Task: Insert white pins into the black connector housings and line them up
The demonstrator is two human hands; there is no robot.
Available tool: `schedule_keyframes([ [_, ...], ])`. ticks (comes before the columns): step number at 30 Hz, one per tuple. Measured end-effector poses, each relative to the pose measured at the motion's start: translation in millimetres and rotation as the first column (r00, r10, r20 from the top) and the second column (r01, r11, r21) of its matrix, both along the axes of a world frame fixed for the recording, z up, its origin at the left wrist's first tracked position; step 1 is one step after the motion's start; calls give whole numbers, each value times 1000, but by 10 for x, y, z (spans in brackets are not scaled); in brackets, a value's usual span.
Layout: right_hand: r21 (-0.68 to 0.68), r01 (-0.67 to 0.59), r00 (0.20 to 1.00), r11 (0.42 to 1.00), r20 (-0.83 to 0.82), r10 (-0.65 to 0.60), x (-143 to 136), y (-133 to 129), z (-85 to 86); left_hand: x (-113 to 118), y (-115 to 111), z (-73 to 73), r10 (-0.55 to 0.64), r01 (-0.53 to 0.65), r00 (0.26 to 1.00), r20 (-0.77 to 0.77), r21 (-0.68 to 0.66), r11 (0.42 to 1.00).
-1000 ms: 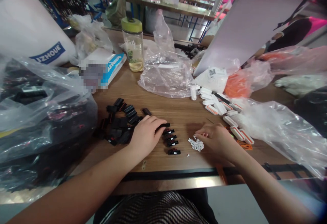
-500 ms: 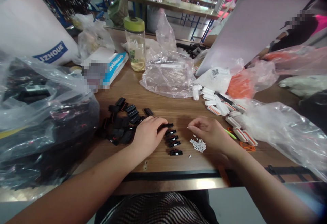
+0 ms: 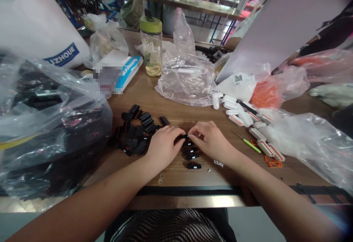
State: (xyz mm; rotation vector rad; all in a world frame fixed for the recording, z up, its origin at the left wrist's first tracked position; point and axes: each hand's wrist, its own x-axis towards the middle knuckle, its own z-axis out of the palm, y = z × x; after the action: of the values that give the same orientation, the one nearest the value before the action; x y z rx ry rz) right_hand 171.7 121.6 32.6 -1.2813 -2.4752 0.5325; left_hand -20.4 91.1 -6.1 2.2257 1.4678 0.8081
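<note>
My left hand [image 3: 167, 141] grips a black connector housing [image 3: 181, 136] between thumb and fingers, just above the table. Against the housing's right end, my right hand [image 3: 206, 137] is closed in a pinch; the small white peg seen in it earlier is now hidden by the fingertips. Below the hands, several black connector housings, one of them nearest me [image 3: 194, 166], lie in a column with white dots on their faces. A pile of small white pegs [image 3: 218, 163] is partly covered by my right wrist, and one loose peg [image 3: 209, 170] lies beside it.
Left of my hands is a heap of black housings [image 3: 135, 135], with a large plastic bag [image 3: 55, 131] beyond. On the right lie a green-handled pick [image 3: 251, 145], white-and-orange connectors [image 3: 257, 134] and a clear bag [image 3: 309, 139]. A bottle [image 3: 151, 47] stands behind.
My right hand has moved left from above the white pegs to the housing in my left hand, uncovering the green-handled pick. The view has shifted slightly.
</note>
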Motion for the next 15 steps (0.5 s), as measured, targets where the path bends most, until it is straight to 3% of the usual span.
schedule_keyframes([
  [15,124,-68,989,990,141,51,-50,-20,40,20,-3,47,14,-14,1000,-5,-11,1000],
])
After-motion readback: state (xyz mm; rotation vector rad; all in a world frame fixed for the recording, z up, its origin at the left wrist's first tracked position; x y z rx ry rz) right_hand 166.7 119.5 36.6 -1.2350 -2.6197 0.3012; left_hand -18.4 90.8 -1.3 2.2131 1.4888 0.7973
